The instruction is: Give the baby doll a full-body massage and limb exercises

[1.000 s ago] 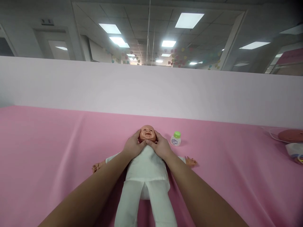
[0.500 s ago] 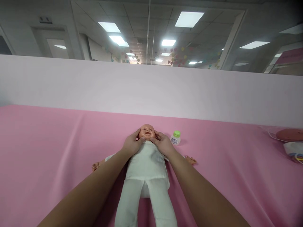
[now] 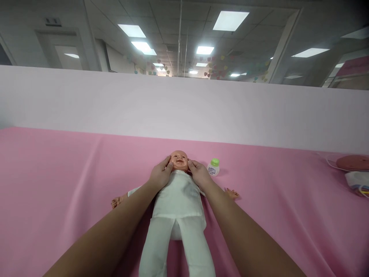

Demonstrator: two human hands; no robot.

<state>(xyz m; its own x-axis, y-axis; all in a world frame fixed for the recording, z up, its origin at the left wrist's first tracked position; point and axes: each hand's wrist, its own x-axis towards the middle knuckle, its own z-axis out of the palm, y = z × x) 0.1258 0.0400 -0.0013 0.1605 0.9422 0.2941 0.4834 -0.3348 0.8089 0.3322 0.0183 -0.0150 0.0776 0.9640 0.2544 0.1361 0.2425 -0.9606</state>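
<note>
A baby doll (image 3: 179, 194) in a white top and white trousers lies face up, its arms spread out to both sides. My left hand (image 3: 160, 175) is against the left side of the doll's head, with thumb and fingers close together at the cheek and ear. On the other side, my right hand (image 3: 200, 175) pinches at the doll's ear and cheek. Between them the doll's face is uncovered. Just right of my right hand stands a small clear bottle (image 3: 213, 170) with a green cap and a printed label.
A pink sheet (image 3: 63, 173) with soft folds covers the surface. Behind it runs a low white wall (image 3: 184, 107) topped by glass. At the far right edge lie a reddish-brown oval object (image 3: 353, 163) and a white item with coloured stripes (image 3: 357, 181).
Both thumbs have slid outward from beside the doll's mouth and chin to the sides of its face. Doll and bottle stay in place; the view has shifted very slightly.
</note>
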